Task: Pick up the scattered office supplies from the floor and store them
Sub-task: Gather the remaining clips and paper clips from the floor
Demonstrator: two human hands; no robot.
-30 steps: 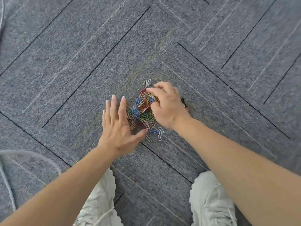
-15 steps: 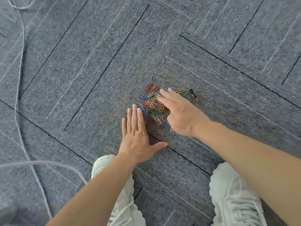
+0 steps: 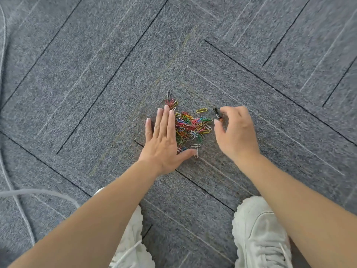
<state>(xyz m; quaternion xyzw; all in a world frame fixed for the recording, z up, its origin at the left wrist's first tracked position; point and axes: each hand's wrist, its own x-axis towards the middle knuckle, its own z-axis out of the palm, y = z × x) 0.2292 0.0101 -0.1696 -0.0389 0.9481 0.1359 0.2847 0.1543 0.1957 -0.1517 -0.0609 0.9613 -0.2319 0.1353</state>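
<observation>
On the grey carpet floor (image 3: 96, 74) with dark seams, a pale grey cable (image 3: 11, 190) runs along the far left edge. Next comes a white left shoe (image 3: 133, 244) at the bottom, and above it the left hand (image 3: 164, 146) lies flat on the carpet, its fingers straight and close together and its thumb spread out; it holds nothing, and its inner side touches the left border of the pile of many-coloured wire paper clips (image 3: 191, 126). The pile is on the floor between the two hands (a few silver clips lie loose at its near edge). A single yellow paper clip (image 3: 201, 110) lies just beyond the pile, to its right. Beside it is a small dark cylinder with an orange end (image 3: 217, 114), also on the carpet. The right hand (image 3: 237, 132) has curled fingers, with forefinger and thumb on either side of this cylinder; I cannot tell if they already pinch it. A white right shoe (image 3: 260, 233) is below.
</observation>
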